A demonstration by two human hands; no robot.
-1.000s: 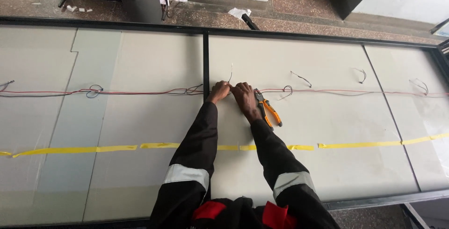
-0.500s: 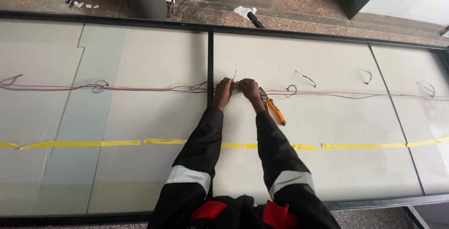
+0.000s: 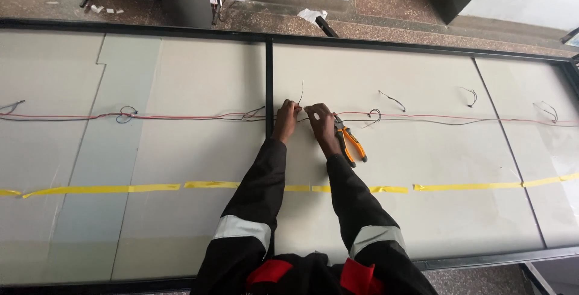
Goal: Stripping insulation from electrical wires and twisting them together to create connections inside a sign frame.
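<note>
Reaching forward over a large pale panel (image 3: 392,222), the person is working with both hands at the middle of the view, just right of the black divider bar (image 3: 269,84). The left hand (image 3: 286,120) is pinching a thin wire (image 3: 301,98) whose free end is sticking up toward twelve o'clock; its fingers are curled closed around the strand. The right hand (image 3: 321,124) is sitting just beside it at three o'clock, fingertips also closed on the same wiring, the two hands nearly touching. Orange-handled pliers (image 3: 350,142) are lying on the panel just past the right hand, at about four o'clock from it, handles pointing toward five o'clock. A long run of red and dark wires (image 3: 181,116) is stretching across the panel from nine o'clock to three o'clock, passing under both hands, with short loose leads curling up at intervals to the right. A yellow tape line (image 3: 151,187) is running parallel below it, crossing under the dark sleeves with reflective bands. At eleven o'clock a grey bin (image 3: 187,3) is standing on the speckled floor.
</note>
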